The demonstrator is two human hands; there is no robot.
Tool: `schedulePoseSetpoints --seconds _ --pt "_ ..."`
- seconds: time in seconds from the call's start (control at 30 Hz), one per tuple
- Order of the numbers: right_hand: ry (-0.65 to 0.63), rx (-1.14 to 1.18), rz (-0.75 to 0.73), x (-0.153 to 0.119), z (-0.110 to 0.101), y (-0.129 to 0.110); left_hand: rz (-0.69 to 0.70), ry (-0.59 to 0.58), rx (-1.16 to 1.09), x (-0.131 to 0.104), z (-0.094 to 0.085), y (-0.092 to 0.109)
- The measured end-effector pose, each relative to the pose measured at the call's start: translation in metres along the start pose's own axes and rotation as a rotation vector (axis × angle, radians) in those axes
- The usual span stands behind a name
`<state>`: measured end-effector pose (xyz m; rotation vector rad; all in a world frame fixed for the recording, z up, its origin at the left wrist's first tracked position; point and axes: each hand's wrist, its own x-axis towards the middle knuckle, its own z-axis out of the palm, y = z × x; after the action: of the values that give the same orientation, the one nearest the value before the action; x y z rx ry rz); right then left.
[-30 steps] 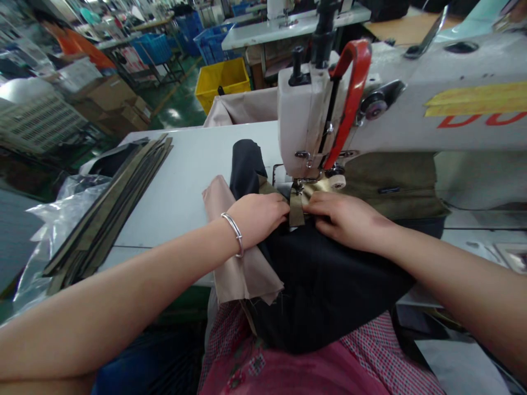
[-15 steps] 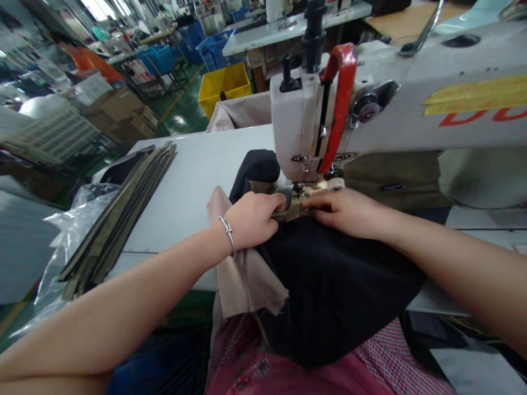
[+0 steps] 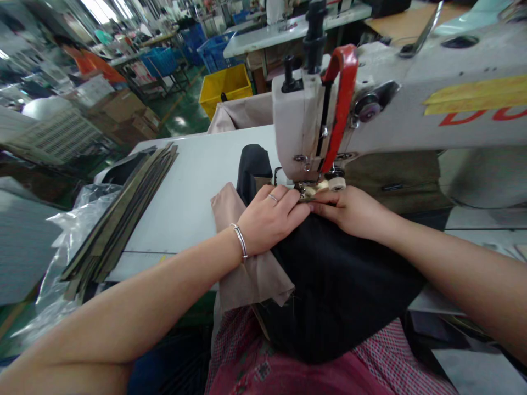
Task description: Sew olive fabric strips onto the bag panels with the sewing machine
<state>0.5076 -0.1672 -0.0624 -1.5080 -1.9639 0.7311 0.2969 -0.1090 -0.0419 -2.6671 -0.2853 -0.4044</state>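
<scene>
A black fabric piece (image 3: pixel 329 285) hangs from the sewing machine's needle area down over my lap. My left hand (image 3: pixel 272 216), with a ring and a silver bangle, has its fingers bent together on the fabric's edge just left of the presser foot (image 3: pixel 303 190). Its thumb is hidden. On the other side, my right hand (image 3: pixel 354 213) pinches the same edge, its fingertips almost touching the left ones. A beige cloth (image 3: pixel 247 282) lies partly under my left wrist. The white sewing machine head (image 3: pixel 294 126) stands directly above my fingertips.
Long olive and dark strips (image 3: pixel 123 214) lie stacked at the table's left, beside clear plastic (image 3: pixel 66 241). Beyond the white tabletop (image 3: pixel 193 164) stand a yellow crate (image 3: pixel 226 88) and cardboard boxes (image 3: pixel 123 109). A person in orange (image 3: pixel 93 63) is farther back.
My left hand has slid right, towards the presser foot, and now covers the olive strip that showed between the hands. The fabric's far end has shifted slightly. My right hand has barely moved.
</scene>
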Motion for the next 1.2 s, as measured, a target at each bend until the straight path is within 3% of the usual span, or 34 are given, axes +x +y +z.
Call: schedulePoseSetpoints --seconds 0.1,0.17,0.23,0.33,0.53,0.63,0.73,0.83,0.93,1.07,1.2 --pt "-0.049 -0.110 0.022 0.001 -0.005 -0.007 0.053 0.022 -0.064 0.000 -0.005 -0.003" --pt "-0.066 -0.289 -0.006 0.002 -0.007 -0.015 -0.088 -0.013 -0.220 0.000 -0.010 -0.006" --pt "-0.071 -0.457 -0.040 0.003 -0.008 -0.024 -0.316 -0.060 -0.454 0.000 -0.015 -0.009" --pt "-0.063 -0.488 -0.065 0.003 -0.004 -0.027 -0.497 -0.126 -0.701 -0.001 -0.016 -0.011" --pt "0.063 -0.114 -0.115 -0.002 0.010 0.001 -0.331 -0.135 -0.670 -0.006 -0.004 -0.011" --pt "0.128 -0.005 -0.095 -0.005 0.013 0.008 -0.263 -0.100 -0.471 -0.007 -0.009 -0.011" --pt "0.143 0.082 -0.086 -0.007 0.014 0.007 -0.292 -0.184 -0.353 -0.002 -0.018 -0.009" --pt "0.111 0.083 -0.141 -0.007 0.012 0.005 -0.375 -0.217 -0.495 0.004 -0.018 -0.006" --pt "0.101 0.071 -0.200 -0.007 0.011 0.005 -0.440 -0.142 -0.677 0.005 -0.007 -0.005" --pt "0.080 0.042 -0.115 -0.007 0.010 0.006 -0.460 -0.100 -0.768 0.003 0.005 -0.005" --pt "0.064 0.007 -0.081 -0.006 0.007 0.005 -0.449 -0.148 -0.815 0.005 0.006 -0.008"
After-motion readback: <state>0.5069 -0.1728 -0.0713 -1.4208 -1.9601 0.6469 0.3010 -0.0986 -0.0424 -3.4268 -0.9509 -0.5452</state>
